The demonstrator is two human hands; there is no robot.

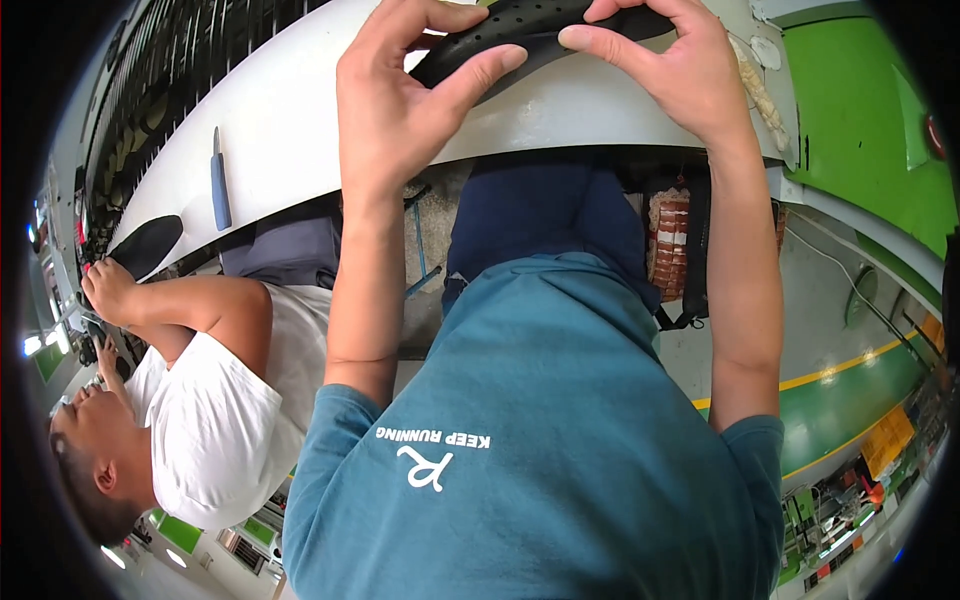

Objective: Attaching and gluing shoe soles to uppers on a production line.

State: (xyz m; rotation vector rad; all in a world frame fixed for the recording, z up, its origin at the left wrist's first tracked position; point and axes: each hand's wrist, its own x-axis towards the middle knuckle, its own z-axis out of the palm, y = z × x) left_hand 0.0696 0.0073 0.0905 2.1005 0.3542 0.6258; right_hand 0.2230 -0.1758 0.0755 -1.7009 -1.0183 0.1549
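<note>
A black insole dotted with small holes [530,22] is held up over the white table at the top of the view, its far edge cut off by the frame. My left hand [395,105] grips its left part, thumb on the near side and fingers behind. At the other part, my right hand [690,75] pinches it the same way, thumb pointing inward. The insole looks curved between the two hands.
A blue-handled knife [220,185] lies on the white table [290,130]. To the left, a person in a white shirt [215,430] holds a black insole-shaped piece [148,245]. Dark racks stand behind the table; a green panel [850,110] is at right.
</note>
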